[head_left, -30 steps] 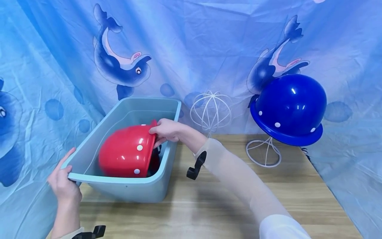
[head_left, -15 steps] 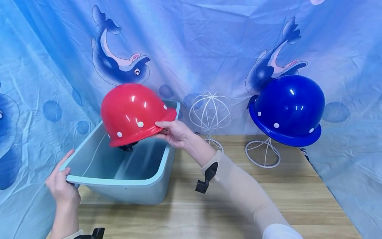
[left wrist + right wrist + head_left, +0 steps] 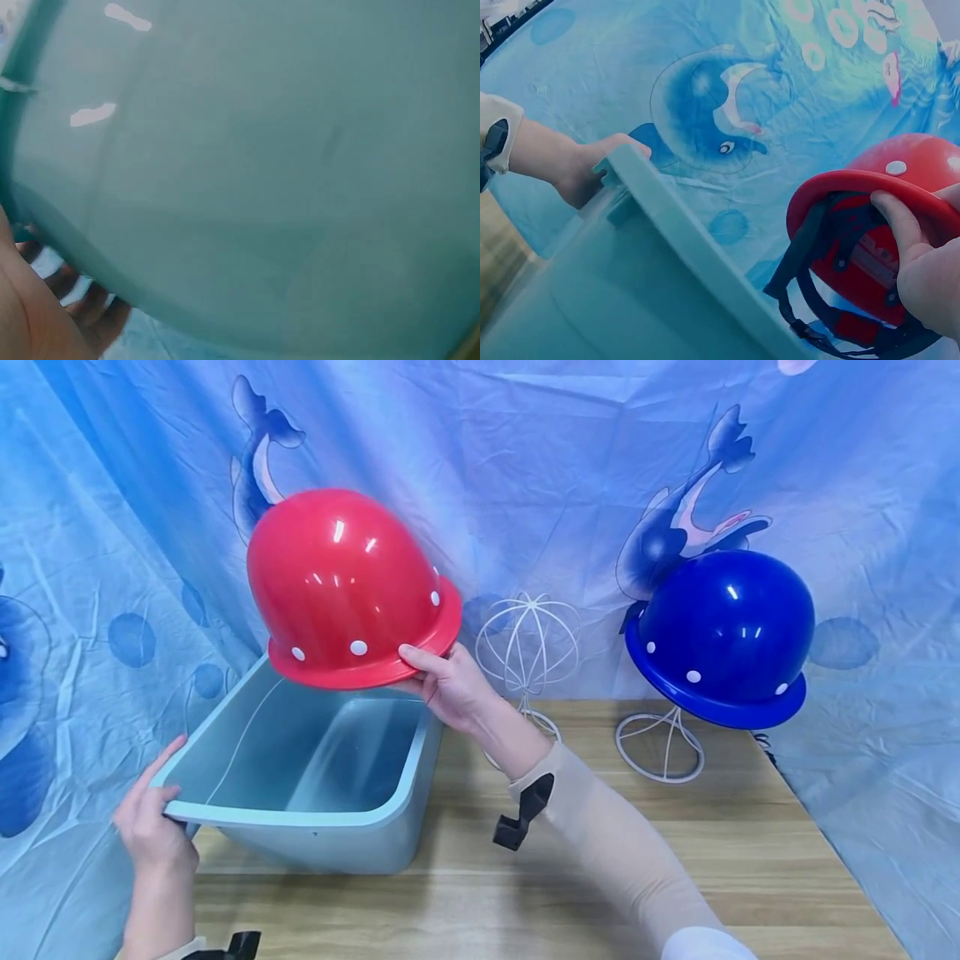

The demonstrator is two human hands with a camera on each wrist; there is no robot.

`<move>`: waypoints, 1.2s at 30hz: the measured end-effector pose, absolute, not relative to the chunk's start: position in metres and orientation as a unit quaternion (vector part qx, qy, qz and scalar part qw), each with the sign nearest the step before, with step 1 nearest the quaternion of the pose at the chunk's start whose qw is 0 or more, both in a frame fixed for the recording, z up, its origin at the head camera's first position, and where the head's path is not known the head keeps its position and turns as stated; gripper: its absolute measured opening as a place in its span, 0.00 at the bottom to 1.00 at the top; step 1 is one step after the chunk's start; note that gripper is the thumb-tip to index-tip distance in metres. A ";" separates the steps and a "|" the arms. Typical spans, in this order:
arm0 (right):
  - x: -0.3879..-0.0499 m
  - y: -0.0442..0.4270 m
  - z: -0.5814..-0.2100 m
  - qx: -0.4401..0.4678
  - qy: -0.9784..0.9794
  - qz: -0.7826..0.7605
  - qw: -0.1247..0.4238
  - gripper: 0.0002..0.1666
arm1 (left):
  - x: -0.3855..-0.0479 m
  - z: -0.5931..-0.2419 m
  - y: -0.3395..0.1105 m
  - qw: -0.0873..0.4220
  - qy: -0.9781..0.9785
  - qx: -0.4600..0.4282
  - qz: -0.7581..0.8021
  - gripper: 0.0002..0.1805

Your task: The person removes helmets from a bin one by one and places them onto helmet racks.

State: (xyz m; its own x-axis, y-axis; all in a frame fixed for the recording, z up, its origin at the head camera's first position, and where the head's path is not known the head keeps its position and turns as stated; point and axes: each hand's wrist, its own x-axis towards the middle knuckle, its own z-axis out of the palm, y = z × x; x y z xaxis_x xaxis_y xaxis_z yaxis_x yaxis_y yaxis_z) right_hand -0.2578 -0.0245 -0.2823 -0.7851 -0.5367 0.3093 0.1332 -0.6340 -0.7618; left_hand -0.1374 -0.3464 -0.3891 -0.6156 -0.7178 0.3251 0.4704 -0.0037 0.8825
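Note:
My right hand [image 3: 457, 689] pinches the brim of a red helmet [image 3: 341, 585], thumb on top and fingers beneath, and holds it above the far part of a light teal bin [image 3: 322, 852]. In the right wrist view the helmet [image 3: 922, 161] shows its inside, with a dark strap [image 3: 802, 289] hanging down. My left hand [image 3: 156, 831] grips the bin's near left corner. The left wrist view shows that hand's fingers [image 3: 88, 307] at the rim, beside the bin's wall [image 3: 247, 172].
A white wire stand [image 3: 528, 647] rises behind my right forearm. Farther right, a blue helmet [image 3: 727, 635] sits tilted on a second wire stand [image 3: 660, 752]. The wooden table [image 3: 487, 893] meets a blue dolphin-print curtain [image 3: 525, 460] at the back.
The red helmet has come up out of the bin and turned from its side to dome up, in my right hand. My left hand has stayed at the bin's corner.

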 end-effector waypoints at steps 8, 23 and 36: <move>-0.248 -0.011 -0.263 -0.342 0.364 -0.853 0.153 0.22 | -0.134 -0.384 -0.349 0.406 -0.588 0.183 -0.676 0.31; -0.242 0.019 -0.231 -0.410 0.329 -0.850 0.027 0.22 | -0.139 -0.383 -0.350 0.471 -0.668 0.203 -0.539 0.30; -0.243 0.048 -0.224 -0.383 0.309 -0.868 -0.061 0.19 | -0.138 -0.385 -0.352 0.486 -0.665 0.207 -0.528 0.30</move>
State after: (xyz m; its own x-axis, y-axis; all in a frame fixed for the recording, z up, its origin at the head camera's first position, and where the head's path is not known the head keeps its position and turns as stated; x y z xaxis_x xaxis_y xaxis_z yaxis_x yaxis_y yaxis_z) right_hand -0.2432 0.0477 -0.2242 -0.6985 -0.1307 0.7036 -0.3430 -0.8017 -0.4895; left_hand -0.1378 -0.3519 -0.3850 -0.4414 -0.7892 0.4269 0.2379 0.3558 0.9038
